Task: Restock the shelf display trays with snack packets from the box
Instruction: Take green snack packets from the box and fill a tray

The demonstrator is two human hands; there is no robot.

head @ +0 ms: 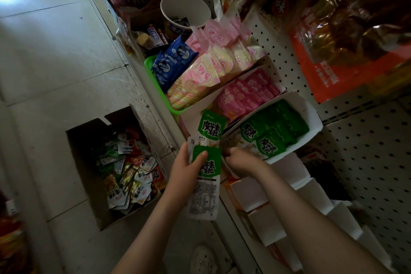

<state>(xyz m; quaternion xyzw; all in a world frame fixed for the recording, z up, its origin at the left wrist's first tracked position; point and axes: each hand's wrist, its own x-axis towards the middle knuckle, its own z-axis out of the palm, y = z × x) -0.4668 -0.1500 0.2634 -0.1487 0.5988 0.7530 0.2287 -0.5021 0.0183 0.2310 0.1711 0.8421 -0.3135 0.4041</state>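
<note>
One wide-angle camera on the person's head looks forward and steeply down, so both forearms (311, 218) enter from the bottom edge and the left hand (182, 171), gripping packets (206, 162), and the right hand (240, 160) sit close, just below the middle. The shelf (142, 66) with its trays (311, 117) runs slantwise up the right half, near the lens, while the floor (55, 51) and the box (77, 151) lie lower and farther off on the left. This is the only view, and lines bend toward its edges
</note>
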